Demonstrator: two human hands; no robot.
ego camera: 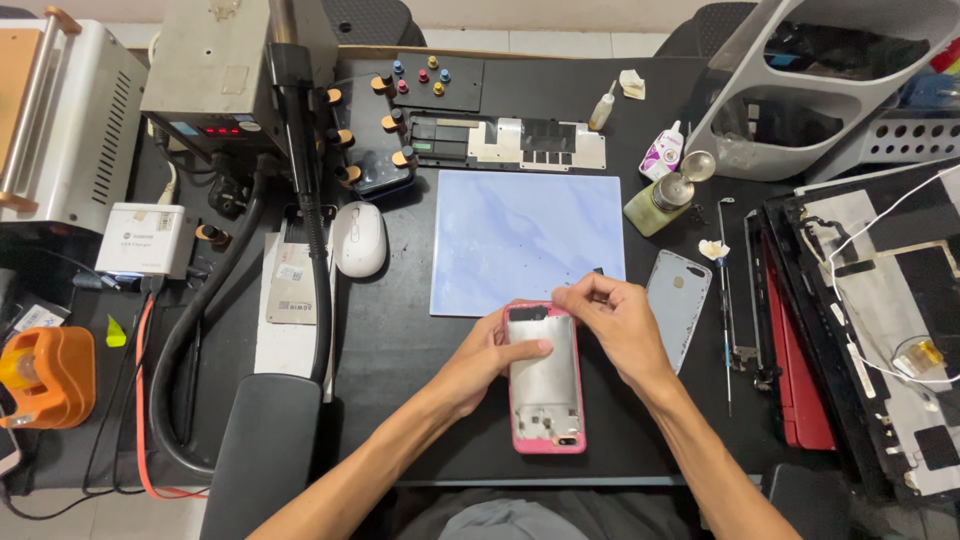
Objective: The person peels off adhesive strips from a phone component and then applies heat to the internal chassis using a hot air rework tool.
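Far to your left sits an orange tool (pixel 45 375) at the desk edge, and above it a small white box (pixel 143 239) with a dark round mark on its top. A grey machine (pixel 215 75) with small red lights stands behind, and a thick black hose (pixel 300 180) runs down from it. Next comes a white mouse (pixel 358 238), with a flat silver plate (pixel 292 283) bearing small white stickers beside it.

In the middle lies a pale blue mat (pixel 530 240). Just below it is the pink phone frame (pixel 545 378), flat on the black desk (its shiny silver inside faces up). Your left hand (pixel 490 360) grips its left side, thumb pressed on the silver part. Your right hand (pixel 620 320) pinches something tiny at the frame's top edge; what it is cannot be told.

To the right rest a grey phone back cover (pixel 679 300), a small yellow-green bottle (pixel 660 200) and a white bottle with a purple label (pixel 663 152).
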